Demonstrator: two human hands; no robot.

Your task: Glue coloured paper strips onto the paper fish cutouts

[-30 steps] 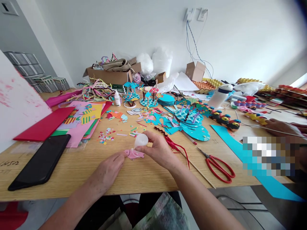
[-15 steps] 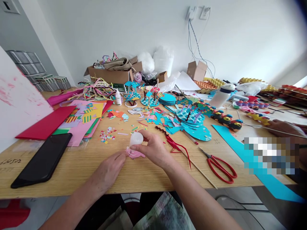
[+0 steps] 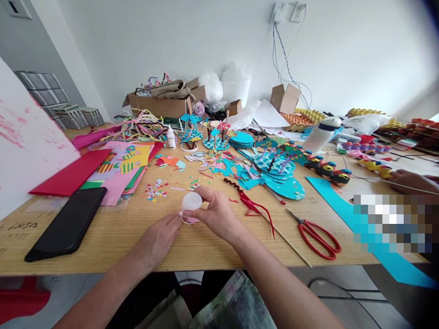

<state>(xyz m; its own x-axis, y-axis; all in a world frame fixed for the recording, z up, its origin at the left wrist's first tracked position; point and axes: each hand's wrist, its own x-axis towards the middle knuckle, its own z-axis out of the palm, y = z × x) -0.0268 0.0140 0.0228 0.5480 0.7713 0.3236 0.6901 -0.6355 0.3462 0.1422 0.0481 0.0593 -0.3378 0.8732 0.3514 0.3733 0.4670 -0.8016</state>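
Observation:
In front of me my right hand [image 3: 214, 212] is closed around a white translucent glue bottle [image 3: 192, 201], tipped so that its round base faces up. Its nozzle is hidden from view. Below the bottle lies a pink paper cutout [image 3: 189, 221] on the table, mostly covered by bottle and fingers, with a white line of glue along its edge. The fingertips of my left hand [image 3: 159, 237] are pressed together at the cutout's left edge. Small paper scraps [image 3: 156, 189] lie just beyond my hands.
A black phone [image 3: 66, 224] and coloured paper sheets [image 3: 70, 171] lie left. Red-handled scissors [image 3: 317, 237], a wooden stick [image 3: 291, 246] and a blue paper strip [image 3: 363, 233] lie right. Blue discs [image 3: 284, 187] and another bottle [image 3: 171, 137] stand behind. Another person's hand [image 3: 413, 180] rests far right.
The bottle has shifted slightly left over the pink cutout and covers more of it. My left hand stays at the cutout's edge. The whole view has moved a little.

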